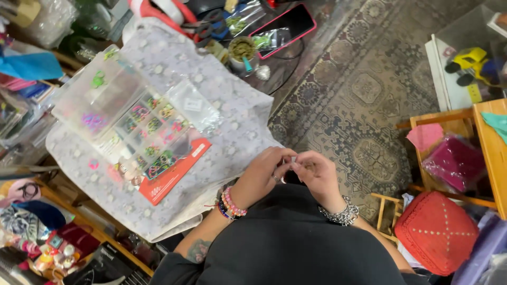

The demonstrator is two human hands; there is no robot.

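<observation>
Patterned cloth (222, 100) covers the worktop; a clear compartmented bead organizer (129, 121) sits near its left edge. Off the cloth's near edge, left hand (260, 174) and right hand (316, 173) meet, fingertips pinching something too small to identify.

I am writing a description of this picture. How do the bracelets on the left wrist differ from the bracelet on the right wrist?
The bracelets on the left wrist are several stacked strands of small beads in pink, yellow and dark colours; the bracelet on the right wrist is one silver metal chain. The beaded ones look matte, while the chain shines. Both sit close to the hand, and the left hand and right hand meet fingertip to fingertip.
</observation>
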